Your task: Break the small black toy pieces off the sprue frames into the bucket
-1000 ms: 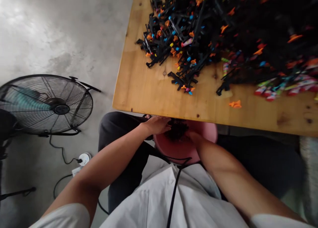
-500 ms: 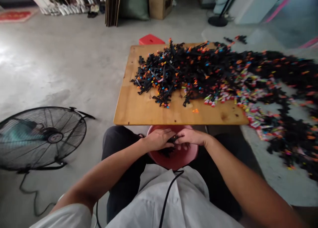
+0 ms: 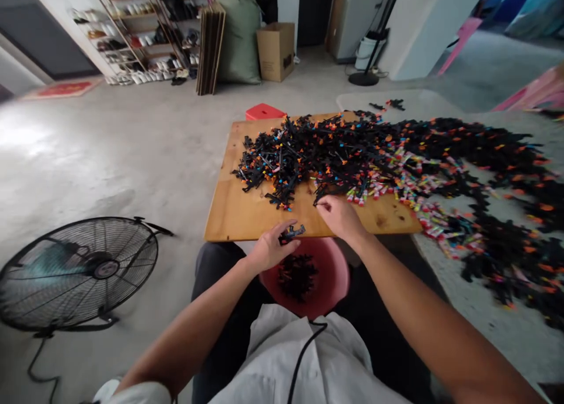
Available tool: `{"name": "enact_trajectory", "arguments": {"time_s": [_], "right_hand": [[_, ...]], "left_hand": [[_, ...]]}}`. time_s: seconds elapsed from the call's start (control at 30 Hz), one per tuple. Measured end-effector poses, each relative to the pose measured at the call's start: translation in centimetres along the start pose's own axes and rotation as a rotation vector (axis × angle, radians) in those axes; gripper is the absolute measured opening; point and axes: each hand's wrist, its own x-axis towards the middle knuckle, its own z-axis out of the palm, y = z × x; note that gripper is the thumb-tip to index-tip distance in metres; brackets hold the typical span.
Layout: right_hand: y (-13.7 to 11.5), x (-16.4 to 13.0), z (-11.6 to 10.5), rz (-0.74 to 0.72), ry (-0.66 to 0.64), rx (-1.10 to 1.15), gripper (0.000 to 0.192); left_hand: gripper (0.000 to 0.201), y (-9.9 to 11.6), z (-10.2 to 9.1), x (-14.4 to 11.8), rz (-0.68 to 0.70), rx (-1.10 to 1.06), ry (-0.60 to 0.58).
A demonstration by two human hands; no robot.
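Note:
My left hand [image 3: 269,248] holds a small black plastic piece [image 3: 292,234] above a pink bowl [image 3: 332,275] that rests in my lap with black pieces in it. My right hand [image 3: 339,216] reaches onto the wooden table [image 3: 240,207], fingertips pinched at a small piece at the near edge of a large heap of black plastic parts [image 3: 335,151] with orange, blue and yellow tips. What my right fingers grip is too small to make out.
The heap spills rightward over a grey surface [image 3: 484,298], mixed with colourful pieces [image 3: 423,213]. A floor fan [image 3: 77,272] stands at my left on the concrete floor. A red stool [image 3: 264,111], a cardboard box [image 3: 275,50], and shelves [image 3: 136,34] lie beyond.
My head has lifted, bringing the room into view. Both hands rose out of the pink bowl; the right reached onto the table, the left came up holding a black piece.

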Motion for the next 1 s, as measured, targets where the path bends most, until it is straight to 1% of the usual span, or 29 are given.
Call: {"name": "enact_trajectory", "arguments": {"time_s": [0.07, 0.1, 0.17, 0.2, 0.23, 0.3, 0.4, 0.43, 0.5, 0.57, 0.67, 0.7, 0.77, 0.83, 0.87, 0.93, 1.0], "right_hand": [[-2.6, 1.0, 1.4, -0.089, -0.054, -0.037, 0.021], [-3.9, 1.5, 1.9, -0.095, -0.075, -0.064, 0.022], [-5.5, 2.3, 2.3, -0.056, -0.076, -0.106, 0.025], [-5.6, 2.6, 2.1, -0.031, -0.050, -0.115, 0.027], [-5.3, 2.8, 1.7, 0.002, -0.009, -0.122, 0.029], [-3.3, 2.8, 0.2, 0.118, 0.107, -0.148, 0.031], [1.4, 1.9, -2.5, 0.388, 0.260, -0.241, 0.033], [2.9, 1.5, -3.2, 0.435, 0.269, -0.271, 0.034], [5.3, 0.9, -4.1, 0.435, 0.245, -0.315, 0.034], [6.6, 0.8, -4.5, 0.379, 0.173, -0.344, 0.033], [7.1, 1.3, -4.9, 0.364, 0.048, -0.382, 0.031], [7.1, 1.5, -5.2, 0.378, 0.018, -0.391, 0.030], [6.9, 1.5, -5.6, 0.411, -0.006, -0.387, 0.027], [6.4, 0.9, -5.8, 0.425, 0.017, -0.314, 0.024], [6.0, 0.3, -5.7, 0.422, 0.048, -0.226, 0.023], [4.7, -1.3, -5.1, 0.384, 0.107, 0.072, 0.025], [2.6, -3.4, -4.2, 0.311, 0.103, 0.472, 0.026]], "left_hand": [[0.057, -0.3, -0.5, 0.1, -0.049, -0.027, 0.048], [0.055, -0.5, -0.8, 0.0, -0.072, -0.035, 0.071], [0.049, -1.2, -1.6, -0.3, -0.106, -0.032, 0.102], [0.047, -1.6, -2.1, -0.5, -0.113, -0.027, 0.112], [0.045, -1.9, -2.5, -0.7, -0.116, -0.021, 0.125], [0.044, -2.5, -3.3, -0.9, -0.119, -0.044, 0.143], [0.042, -2.5, -3.8, -0.8, -0.121, -0.088, 0.125], [0.040, -2.2, -3.7, -0.7, -0.122, -0.086, 0.123], [0.036, -1.3, -3.3, -0.2, -0.112, -0.060, 0.138], [0.036, -0.4, -2.5, 0.6, -0.079, -0.025, 0.166], [0.047, 0.7, -1.2, 1.6, -0.004, -0.018, 0.163], [0.046, 1.0, -0.9, 1.9, 0.029, -0.029, 0.159], [0.037, 1.6, -0.4, 2.3, 0.120, -0.038, 0.160], [0.028, 2.2, -0.3, 2.6, 0.224, -0.001, 0.188], [0.024, 2.6, -0.4, 2.6, 0.274, 0.035, 0.190], [0.022, 3.4, -0.5, 2.8, 0.365, 0.104, 0.155], [0.024, 4.3, -0.6, 2.9, 0.438, 0.161, 0.091]]}}
